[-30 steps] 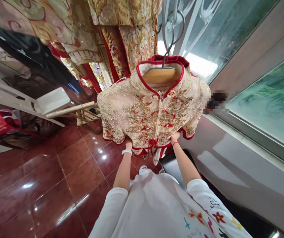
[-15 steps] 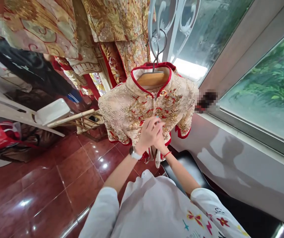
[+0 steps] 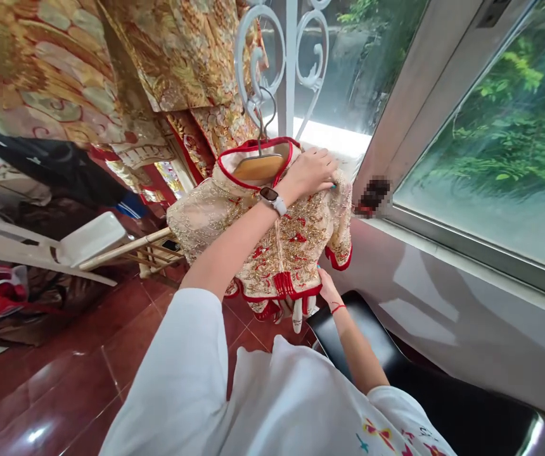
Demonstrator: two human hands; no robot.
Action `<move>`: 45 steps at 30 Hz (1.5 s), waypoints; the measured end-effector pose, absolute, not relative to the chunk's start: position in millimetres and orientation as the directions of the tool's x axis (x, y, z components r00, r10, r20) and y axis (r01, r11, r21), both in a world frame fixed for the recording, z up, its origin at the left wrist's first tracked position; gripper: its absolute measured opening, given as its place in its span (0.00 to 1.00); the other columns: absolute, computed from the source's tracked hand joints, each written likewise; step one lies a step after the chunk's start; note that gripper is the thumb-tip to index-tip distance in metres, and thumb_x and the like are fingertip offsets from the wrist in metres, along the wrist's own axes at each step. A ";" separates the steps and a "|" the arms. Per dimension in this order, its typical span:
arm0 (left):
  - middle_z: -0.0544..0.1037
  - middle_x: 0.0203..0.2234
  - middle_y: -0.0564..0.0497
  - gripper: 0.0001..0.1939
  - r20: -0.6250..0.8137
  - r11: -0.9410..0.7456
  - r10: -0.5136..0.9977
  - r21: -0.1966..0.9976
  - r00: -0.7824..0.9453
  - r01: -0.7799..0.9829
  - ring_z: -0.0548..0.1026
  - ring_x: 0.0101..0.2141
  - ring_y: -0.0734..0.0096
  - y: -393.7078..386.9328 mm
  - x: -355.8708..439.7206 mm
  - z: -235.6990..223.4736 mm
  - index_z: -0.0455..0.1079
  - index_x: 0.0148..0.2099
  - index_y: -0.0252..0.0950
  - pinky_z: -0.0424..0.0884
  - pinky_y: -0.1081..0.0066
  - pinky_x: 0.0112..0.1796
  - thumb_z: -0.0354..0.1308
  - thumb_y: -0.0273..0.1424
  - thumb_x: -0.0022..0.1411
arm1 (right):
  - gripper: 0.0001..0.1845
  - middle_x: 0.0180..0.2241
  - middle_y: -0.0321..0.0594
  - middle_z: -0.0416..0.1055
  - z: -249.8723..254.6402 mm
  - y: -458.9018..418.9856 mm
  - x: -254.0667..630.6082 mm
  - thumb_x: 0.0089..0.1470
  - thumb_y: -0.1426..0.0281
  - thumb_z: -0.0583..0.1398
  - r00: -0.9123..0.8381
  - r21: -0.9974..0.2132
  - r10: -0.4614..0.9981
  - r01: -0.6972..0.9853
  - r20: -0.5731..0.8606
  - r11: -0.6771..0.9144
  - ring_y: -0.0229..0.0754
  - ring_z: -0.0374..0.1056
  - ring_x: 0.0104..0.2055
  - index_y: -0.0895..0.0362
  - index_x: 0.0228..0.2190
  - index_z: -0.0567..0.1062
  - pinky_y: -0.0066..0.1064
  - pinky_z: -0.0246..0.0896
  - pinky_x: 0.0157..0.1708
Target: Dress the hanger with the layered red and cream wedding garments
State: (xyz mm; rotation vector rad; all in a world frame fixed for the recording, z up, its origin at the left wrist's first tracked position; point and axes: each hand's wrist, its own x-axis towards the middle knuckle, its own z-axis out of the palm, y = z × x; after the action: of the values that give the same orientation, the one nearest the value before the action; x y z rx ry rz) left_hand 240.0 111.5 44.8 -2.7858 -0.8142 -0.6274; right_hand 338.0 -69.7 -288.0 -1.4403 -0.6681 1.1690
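A cream jacket (image 3: 296,237) with gold and red embroidery and red trim hangs on a wooden hanger (image 3: 259,168), hooked on a white iron scroll grille (image 3: 282,50). My left hand (image 3: 311,171), with a white-strapped watch on its wrist, reaches up and curls over the jacket's right shoulder. My right hand (image 3: 326,286), wearing a red string bracelet, holds the jacket's lower hem at the right side. Its fingertips are tucked behind the cloth.
More gold and red embroidered garments (image 3: 111,69) hang at the upper left. A white chair (image 3: 89,234) and a wooden rack (image 3: 153,250) stand on the red tiled floor (image 3: 63,380). A black stool (image 3: 372,354) sits below the jacket, by the wall under the window (image 3: 491,145).
My left hand rose from the jacket's front to its right shoulder. My right hand dropped from the middle front to the lower hem. The view tilted upward and to the right.
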 end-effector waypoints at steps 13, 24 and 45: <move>0.80 0.34 0.41 0.18 0.306 -0.736 0.591 -0.174 0.746 0.654 0.75 0.41 0.59 97.8 241.9 60.8 0.80 0.47 0.33 0.63 0.61 0.45 0.52 0.38 0.71 | 0.23 0.23 0.33 0.65 -325.6 -69.3 300.3 0.43 0.45 0.58 0.562 -0.971 0.795 -0.187 -0.229 -0.147 0.39 0.62 0.27 0.53 0.25 0.65 0.32 0.65 0.29; 0.80 0.42 0.37 0.22 0.159 -0.798 0.526 -0.249 0.836 0.549 0.75 0.44 0.55 84.1 259.7 55.5 0.77 0.53 0.30 0.62 0.63 0.43 0.57 0.42 0.67 | 0.48 0.64 0.55 0.58 -203.8 -37.2 356.6 0.48 0.53 0.65 0.545 -0.843 0.735 0.534 0.403 0.065 0.55 0.55 0.66 0.56 0.64 0.55 0.51 0.50 0.65; 0.76 0.47 0.49 0.12 0.749 -0.880 0.439 0.248 0.497 0.404 0.73 0.51 0.62 29.6 194.7 -22.8 0.74 0.51 0.45 0.70 0.59 0.52 0.52 0.38 0.71 | 0.34 0.70 0.48 0.54 -229.2 -73.2 255.6 0.59 0.76 0.52 -0.195 -0.406 0.940 0.864 0.279 0.299 0.59 0.44 0.73 0.51 0.66 0.63 0.64 0.38 0.67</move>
State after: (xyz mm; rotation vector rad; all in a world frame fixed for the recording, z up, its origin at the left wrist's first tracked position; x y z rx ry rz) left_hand 194.7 29.6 -22.8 -2.7518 -0.7754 -1.3954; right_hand 255.6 -73.2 -229.2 -1.6038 -2.1020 0.2170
